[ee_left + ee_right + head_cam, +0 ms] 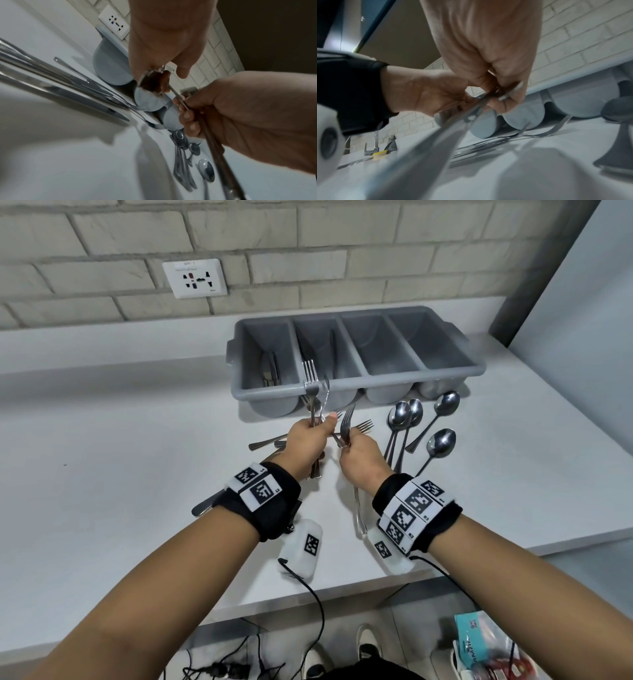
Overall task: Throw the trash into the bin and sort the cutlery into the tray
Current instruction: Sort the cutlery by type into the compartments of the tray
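My left hand grips a bunch of forks upright, tines up, just in front of the grey four-compartment tray. Close beside it, my right hand holds a single fork, whose handle runs back under the wrist. Two more forks lie on the white counter between the hands and the tray. Several spoons lie to the right. Knives rest in the tray's leftmost compartment. A knife lies partly hidden under my left wrist.
The tray stands against a brick wall bearing a socket. The counter's front edge runs below my wrists; cables, shoes and a bag of packets are on the floor. A tap and a yellow sponge stand far left.
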`<action>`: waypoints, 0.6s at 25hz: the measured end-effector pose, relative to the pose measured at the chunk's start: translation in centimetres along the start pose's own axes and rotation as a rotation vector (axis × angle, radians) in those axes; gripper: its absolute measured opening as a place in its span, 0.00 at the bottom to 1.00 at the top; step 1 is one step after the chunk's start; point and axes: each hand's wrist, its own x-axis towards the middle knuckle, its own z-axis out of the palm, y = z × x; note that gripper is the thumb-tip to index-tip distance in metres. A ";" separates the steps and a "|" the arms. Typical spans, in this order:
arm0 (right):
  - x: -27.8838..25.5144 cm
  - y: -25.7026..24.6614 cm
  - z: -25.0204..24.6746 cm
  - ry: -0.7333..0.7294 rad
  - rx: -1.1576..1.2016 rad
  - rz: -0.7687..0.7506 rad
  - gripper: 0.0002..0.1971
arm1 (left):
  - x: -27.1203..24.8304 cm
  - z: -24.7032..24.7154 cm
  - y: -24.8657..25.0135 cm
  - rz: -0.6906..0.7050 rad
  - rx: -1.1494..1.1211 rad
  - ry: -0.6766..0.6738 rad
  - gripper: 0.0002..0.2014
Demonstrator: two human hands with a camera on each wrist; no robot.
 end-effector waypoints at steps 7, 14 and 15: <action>1.2 0.0 -1.3 0.119 0.144 -0.077 0.11 | 0.5 0.9 1.5 0.065 -0.053 -0.007 0.19; 3.0 -0.2 -1.4 0.150 0.225 -0.008 0.20 | -0.5 1.2 1.2 -0.053 -0.273 -0.234 0.11; 3.3 -0.1 -1.2 0.134 0.252 0.005 0.19 | -0.6 1.1 1.2 -0.071 -0.288 -0.236 0.10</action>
